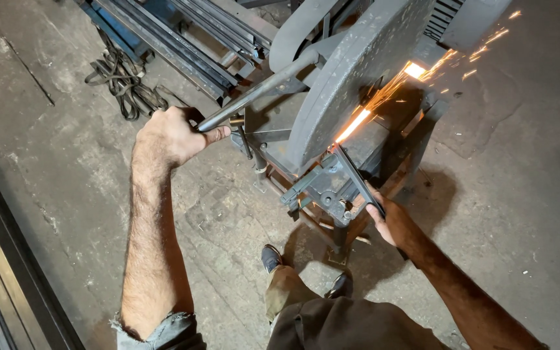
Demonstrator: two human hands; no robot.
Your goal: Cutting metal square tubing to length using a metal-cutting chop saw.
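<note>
Steel bar (358, 181) runs from blade toward right hand (389, 220), which grips near end; left hand (173, 136) clenches saw lever (254, 94).

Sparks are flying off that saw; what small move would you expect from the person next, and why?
Probably keep easing the lever down with the left hand. Sparks show the blade guard is low and the cut is under way, and the right hand holds the bar in place.
</note>
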